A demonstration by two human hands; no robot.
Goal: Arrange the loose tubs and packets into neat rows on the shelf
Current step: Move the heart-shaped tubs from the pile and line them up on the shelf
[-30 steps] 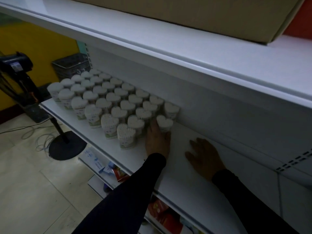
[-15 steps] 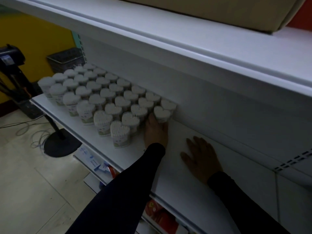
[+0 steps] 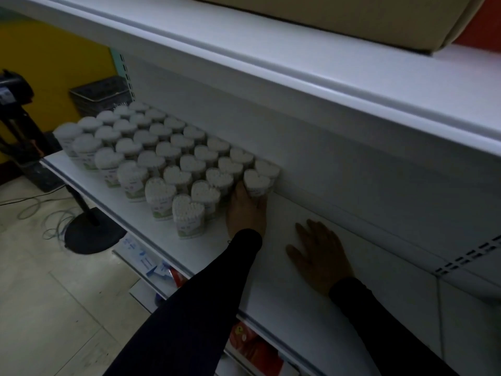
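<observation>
While the right hand (image 3: 320,256) lies flat on the shelf (image 3: 284,294), 1 heart tub (image 3: 256,183) is held by the left hand (image 3: 245,213); next it should be pushed left into its row.

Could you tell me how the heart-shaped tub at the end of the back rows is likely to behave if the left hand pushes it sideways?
The heart-shaped tub looks taller than wide, so a high push might tip it; the left hand touches it low. It seems packed with cotton swabs, so probably light and easy to slide on the smooth white shelf. Its neighbours stand close and should stop it.
</observation>
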